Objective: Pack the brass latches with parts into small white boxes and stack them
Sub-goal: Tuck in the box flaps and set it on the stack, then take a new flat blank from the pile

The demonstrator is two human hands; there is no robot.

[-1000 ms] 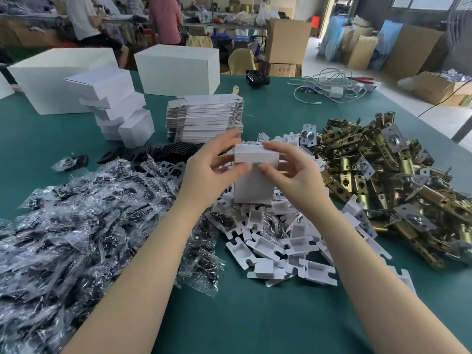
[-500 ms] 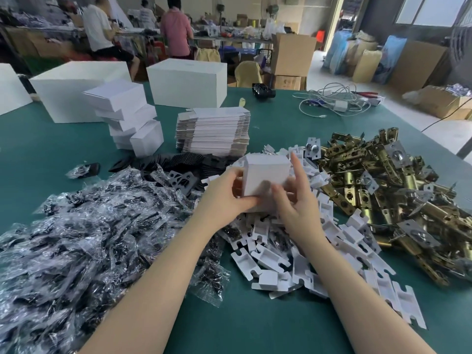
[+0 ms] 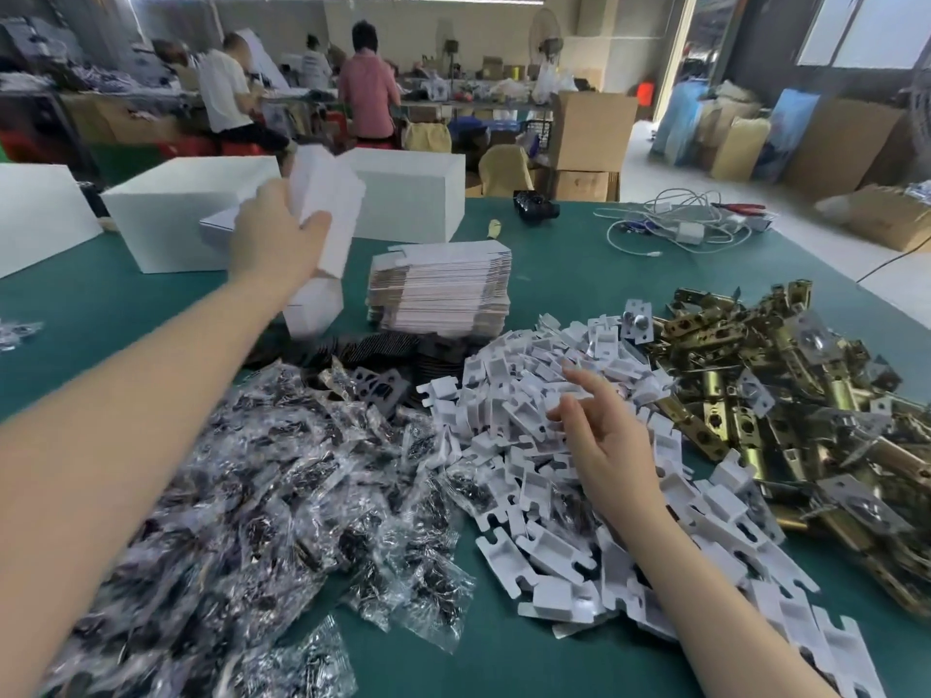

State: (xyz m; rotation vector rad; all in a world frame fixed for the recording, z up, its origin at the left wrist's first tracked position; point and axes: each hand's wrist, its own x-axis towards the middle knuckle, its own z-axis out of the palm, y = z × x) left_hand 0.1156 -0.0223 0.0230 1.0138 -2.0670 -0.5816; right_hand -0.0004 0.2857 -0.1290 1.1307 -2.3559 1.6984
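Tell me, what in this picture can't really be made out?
- Head view: the small white box in the left hand is motion-blurred; its closure is unclear.
- The stack of boxes is mostly hidden behind that arm.
- Contents of the plastic bags: too small, glare.
- Right hand: fingertips blurred over the white trays.

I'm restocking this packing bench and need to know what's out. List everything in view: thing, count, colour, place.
small white box: one, white, blurred, held up at the far left.
stacked small boxes: a few, white, mostly hidden behind the left arm.
large white boxes: three, far edge.
flat box blanks: one stack, white with brown edges, centre.
plastic inserts: a heap, white, centre.
brass latches: a heap, brass and silver, right.
bagged parts: a heap, clear bags with dark contents, left.
cables: a tangle, white, far right.
table: one, green.
left hand: grips the small white box.
right hand: fingers relaxed, over the inserts.
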